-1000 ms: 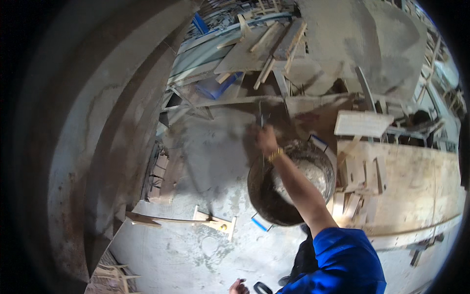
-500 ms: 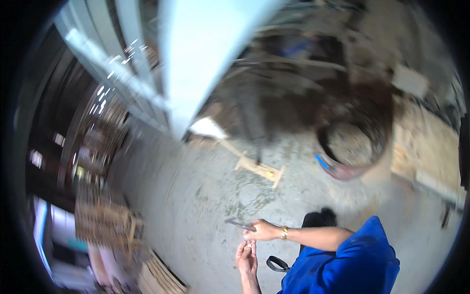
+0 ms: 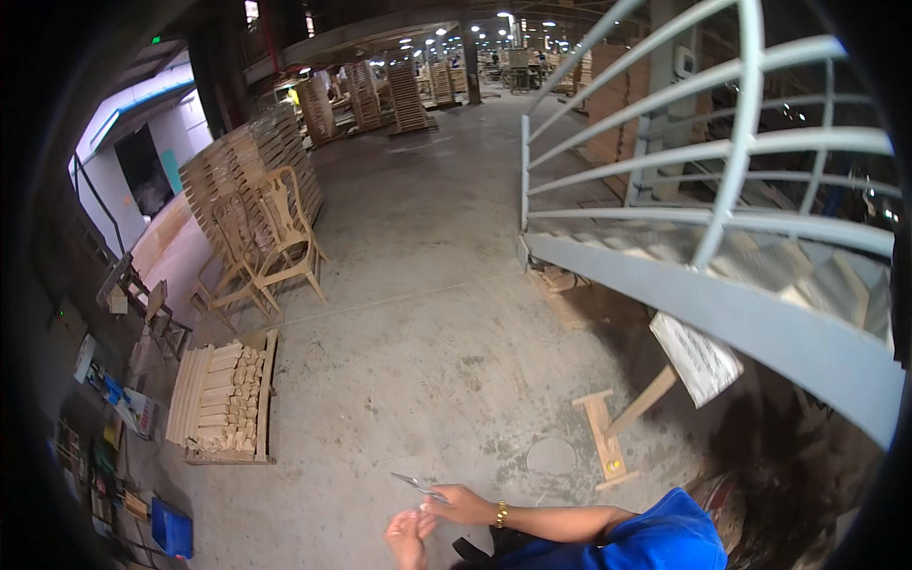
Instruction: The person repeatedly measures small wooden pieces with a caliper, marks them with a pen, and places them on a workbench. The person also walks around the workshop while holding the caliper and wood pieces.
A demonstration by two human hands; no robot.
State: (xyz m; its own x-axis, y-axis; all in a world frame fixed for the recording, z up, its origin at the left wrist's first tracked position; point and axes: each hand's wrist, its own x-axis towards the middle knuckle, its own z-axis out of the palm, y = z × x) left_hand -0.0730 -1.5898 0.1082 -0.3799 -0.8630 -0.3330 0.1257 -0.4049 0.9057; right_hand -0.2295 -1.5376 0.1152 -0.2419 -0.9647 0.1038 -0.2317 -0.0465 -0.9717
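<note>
My right hand (image 3: 463,505), with a gold-coloured band at its wrist, grips a slim pointed metal tool (image 3: 416,484). The tool's tip points away to the left; its exact kind is too small to make out. Just below and touching or nearly touching it, my left hand (image 3: 407,538) has its fingers pinched together. A small pale piece (image 3: 425,509) shows at those fingertips, partly hidden by both hands. Both hands are low in the picture, in front of my blue sleeve (image 3: 670,534), above the concrete floor.
A wooden stand (image 3: 605,442) holding a white sign (image 3: 696,359) is to the right, below a grey metal staircase (image 3: 665,280). On the left are wooden chair frames (image 3: 285,249), a pallet of wood pieces (image 3: 223,399) and a blue bin (image 3: 172,528). Stacked wood stands farther back.
My view has swung left and up, from the drum and staircase side to the open hall with chairs and stacks. Both hands stay together, with the tool still in the right one.
</note>
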